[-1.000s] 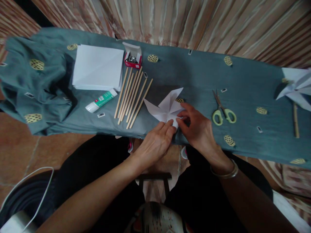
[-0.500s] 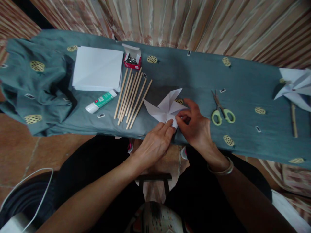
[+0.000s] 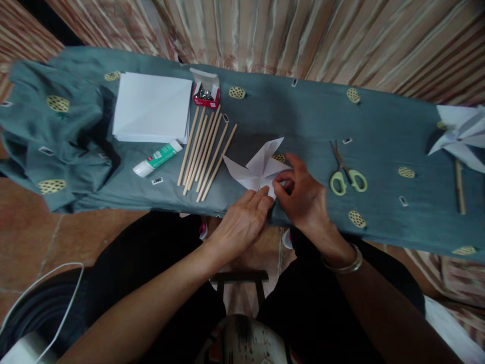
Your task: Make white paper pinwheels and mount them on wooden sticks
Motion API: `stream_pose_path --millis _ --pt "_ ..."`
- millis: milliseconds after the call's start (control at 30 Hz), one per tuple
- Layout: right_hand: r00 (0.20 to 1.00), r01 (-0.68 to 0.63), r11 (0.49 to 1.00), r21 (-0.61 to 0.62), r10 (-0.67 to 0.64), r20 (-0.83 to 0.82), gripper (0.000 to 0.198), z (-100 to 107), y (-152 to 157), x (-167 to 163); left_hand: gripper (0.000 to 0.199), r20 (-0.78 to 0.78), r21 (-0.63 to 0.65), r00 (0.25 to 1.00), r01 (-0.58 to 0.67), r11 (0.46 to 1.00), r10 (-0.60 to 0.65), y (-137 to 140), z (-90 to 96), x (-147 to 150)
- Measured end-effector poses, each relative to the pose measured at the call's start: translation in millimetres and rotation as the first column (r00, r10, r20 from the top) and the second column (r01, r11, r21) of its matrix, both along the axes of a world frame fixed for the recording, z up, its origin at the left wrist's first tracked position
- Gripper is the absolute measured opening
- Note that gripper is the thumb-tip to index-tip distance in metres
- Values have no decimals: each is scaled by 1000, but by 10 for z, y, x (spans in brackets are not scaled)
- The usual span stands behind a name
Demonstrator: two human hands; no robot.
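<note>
A white paper pinwheel (image 3: 259, 165) lies at the near edge of the cloth-covered table, its folded blades pointing outward. My left hand (image 3: 245, 216) presses on its near side, fingers together, with the fingertips close to the centre. Thumb and index finger of my right hand (image 3: 303, 196) are closed in a pinch on the paper at the right side. Part of the near blade is hidden under my fingers. To the left of the pinwheel lie several wooden sticks (image 3: 206, 151), and to its right green-handled scissors (image 3: 346, 177) rest with blades slightly apart.
Farther left are a stack of white paper (image 3: 153, 107), a glue tube (image 3: 158, 157) and an open red box (image 3: 206, 95) of small metal pieces. Another pinwheel (image 3: 460, 136) with a stick sits at the far right. A pleated curtain (image 3: 265, 35) hangs behind the table (image 3: 314, 116).
Both hands stay on the pinwheel in almost the same pose. My right hand has shifted very slightly to the left.
</note>
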State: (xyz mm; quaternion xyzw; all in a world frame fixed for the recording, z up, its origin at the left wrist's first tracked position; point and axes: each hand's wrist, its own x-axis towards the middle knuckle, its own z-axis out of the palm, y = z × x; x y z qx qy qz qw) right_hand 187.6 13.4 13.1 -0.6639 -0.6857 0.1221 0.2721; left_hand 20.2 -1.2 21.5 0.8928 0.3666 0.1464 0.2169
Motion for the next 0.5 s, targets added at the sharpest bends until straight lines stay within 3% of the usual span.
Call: stream_pose_path --millis 100,200,333,500 --pt "998 -33 996 88 28 62 48 77 -45 10 20 1 3 1000 -12 1000 12 -2 -8 0" --pt "985 -162 974 156 149 92 45 118 -71 10 20 -7 11 1000 -6 1000 6 -4 -3 -1" --pt "927 -368 924 106 355 120 53 68 -42 5 19 -19 2 1000 5 1000 -5 1 21 -3" --pt "911 -392 920 4 388 138 55 16 -8 12 20 -14 1 1000 6 1000 -6 4 18 1"
